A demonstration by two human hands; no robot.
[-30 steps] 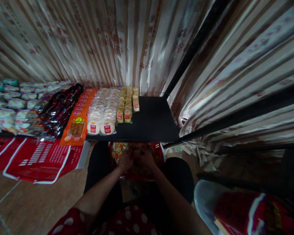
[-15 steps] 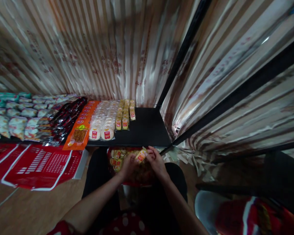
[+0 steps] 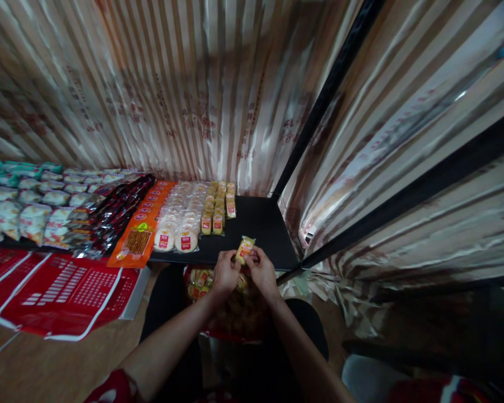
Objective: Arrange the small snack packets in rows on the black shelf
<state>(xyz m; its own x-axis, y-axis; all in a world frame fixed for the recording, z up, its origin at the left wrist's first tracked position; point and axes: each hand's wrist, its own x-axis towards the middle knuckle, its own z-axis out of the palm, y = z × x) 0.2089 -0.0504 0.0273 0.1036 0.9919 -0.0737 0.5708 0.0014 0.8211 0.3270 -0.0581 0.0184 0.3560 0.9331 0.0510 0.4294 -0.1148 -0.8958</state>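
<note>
Both my hands hold one small yellow snack packet (image 3: pixel 244 248) just above the front edge of the black shelf (image 3: pixel 260 229). My left hand (image 3: pixel 225 273) pinches its lower left side and my right hand (image 3: pixel 261 271) grips its lower right side. Below the hands, on my lap, sits a red basket (image 3: pixel 195 276) with more yellow packets in it. On the shelf stand two rows of the same yellow packets (image 3: pixel 217 208), a little to the left of and beyond the held one.
Round white cakes in clear wrap (image 3: pixel 177 219), an orange packet row (image 3: pixel 145 225), dark packets (image 3: pixel 109 210) and pale bags (image 3: pixel 21 204) fill the shelf to the left. Red baskets (image 3: pixel 63 285) lie below. Striped curtain (image 3: pixel 218 95) hangs behind; a black post (image 3: pixel 323 95) stands at the right.
My hands have come up out of the red basket with one yellow packet and now hold it over the shelf's front edge.
</note>
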